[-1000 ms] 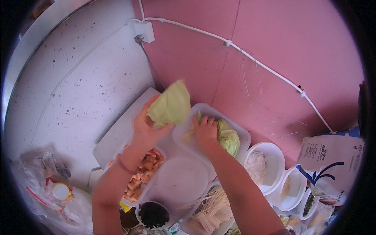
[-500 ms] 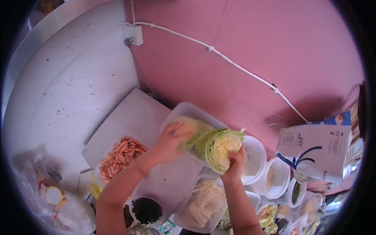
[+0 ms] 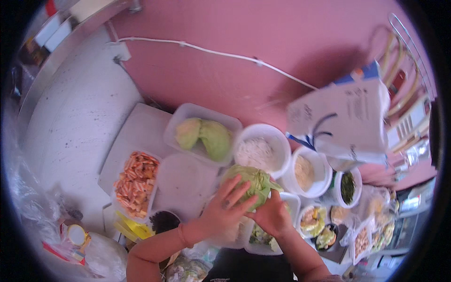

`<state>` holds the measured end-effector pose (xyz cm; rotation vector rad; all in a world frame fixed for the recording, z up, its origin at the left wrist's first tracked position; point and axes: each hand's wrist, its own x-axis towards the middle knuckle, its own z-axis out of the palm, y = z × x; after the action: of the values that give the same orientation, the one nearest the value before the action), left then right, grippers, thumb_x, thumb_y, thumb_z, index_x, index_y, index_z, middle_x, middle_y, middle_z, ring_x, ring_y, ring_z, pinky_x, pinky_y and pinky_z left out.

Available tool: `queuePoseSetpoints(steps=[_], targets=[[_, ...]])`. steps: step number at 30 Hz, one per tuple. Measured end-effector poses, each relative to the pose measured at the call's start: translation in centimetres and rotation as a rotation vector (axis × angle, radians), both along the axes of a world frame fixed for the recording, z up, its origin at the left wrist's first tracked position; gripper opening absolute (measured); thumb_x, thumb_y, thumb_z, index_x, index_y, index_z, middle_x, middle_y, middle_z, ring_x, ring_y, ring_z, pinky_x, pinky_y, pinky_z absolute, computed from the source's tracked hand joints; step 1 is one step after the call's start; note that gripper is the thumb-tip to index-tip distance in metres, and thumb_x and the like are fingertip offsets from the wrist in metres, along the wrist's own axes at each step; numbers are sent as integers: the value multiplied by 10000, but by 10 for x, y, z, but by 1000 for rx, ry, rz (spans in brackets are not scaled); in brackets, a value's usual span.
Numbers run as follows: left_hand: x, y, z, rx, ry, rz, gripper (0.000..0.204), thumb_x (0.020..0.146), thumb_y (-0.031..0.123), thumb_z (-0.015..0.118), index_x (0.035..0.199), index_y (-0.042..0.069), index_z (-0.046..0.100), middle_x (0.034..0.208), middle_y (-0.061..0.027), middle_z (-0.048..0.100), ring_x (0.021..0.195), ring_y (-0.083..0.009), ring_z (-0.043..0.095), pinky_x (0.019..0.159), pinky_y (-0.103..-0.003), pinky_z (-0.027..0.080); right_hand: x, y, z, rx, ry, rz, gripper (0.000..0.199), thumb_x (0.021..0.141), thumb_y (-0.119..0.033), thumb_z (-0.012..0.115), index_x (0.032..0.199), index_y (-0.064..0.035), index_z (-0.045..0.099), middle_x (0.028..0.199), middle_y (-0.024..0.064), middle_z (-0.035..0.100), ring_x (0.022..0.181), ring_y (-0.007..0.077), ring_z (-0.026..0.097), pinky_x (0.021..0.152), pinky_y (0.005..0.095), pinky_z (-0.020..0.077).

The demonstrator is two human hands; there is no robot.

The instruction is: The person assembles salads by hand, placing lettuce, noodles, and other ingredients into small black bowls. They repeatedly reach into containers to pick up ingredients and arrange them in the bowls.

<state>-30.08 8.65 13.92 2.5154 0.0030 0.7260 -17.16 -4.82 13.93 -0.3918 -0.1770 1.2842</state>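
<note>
Covering the near side of the cabbage (image 3: 251, 175), the left hand (image 3: 224, 209) is laid across it with fingers spread; whether it is gripped or only steadied there cannot be told. By the right hand (image 3: 275, 216) the cabbage is grasped low on its right side, the thumb brought across in front and the fingers mostly hidden behind. Pale food (image 3: 231, 233) between the wrists is largely blocked from sight, and the bowl of dark food (image 3: 164, 221) is partly cut off by the left forearm. Both forearms are cropped by the lower edge.

The cabbage is held over the near part of the counter, its height hard to judge. Beyond it to the left, flat room is offered by a pale lid (image 3: 182, 176); to the right, space is narrowed by the round tub of white noodles (image 3: 256, 152). Two more cabbage pieces are contained in a rectangular tub (image 3: 174, 141) near the pink wall (image 3: 225, 84).

The held cabbage is seen as pale green and rounded, slightly blurred, with a loose leaf edge lifted at its right.
</note>
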Motion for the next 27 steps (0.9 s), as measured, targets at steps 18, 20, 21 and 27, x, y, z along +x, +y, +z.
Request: queuePoseSetpoints(steps=[18,20,21,27], targets=[[49,-200,-36,-1516,-76,70,585,831,-16,591,1330,115,317,1225,-70,475,1139,-200,486,974,-378,420,49,-228,-47,-448,-673,-441,291,870,-90,591,1145,-78,495,1246,94,486,1185,232,451,1011,423,367],[51,-209,-28,-1639,-157,164,554,851,-11,564,1330,127,320,1264,-72,461,1166,-206,475,986,-395,415,52,-244,-35,-478,-380,-391,243,903,-137,554,1132,-81,496,1142,81,527,1079,219,510,926,416,442],[50,-213,-26,-1699,-208,181,548,849,-21,562,1322,121,326,1272,-74,457,1173,-212,470,988,-398,414,54,-251,-31,-490,-234,-357,224,920,-161,535,1126,-83,496,1089,75,547,1027,212,539,884,412,479],[42,-210,-14,-1820,-384,136,525,859,-44,531,1319,113,332,1306,-83,441,1197,-224,457,996,-401,408,51,-241,-86,-615,-718,-82,455,894,-116,559,1307,-81,372,1289,117,438,1176,252,452,933,408,429]])
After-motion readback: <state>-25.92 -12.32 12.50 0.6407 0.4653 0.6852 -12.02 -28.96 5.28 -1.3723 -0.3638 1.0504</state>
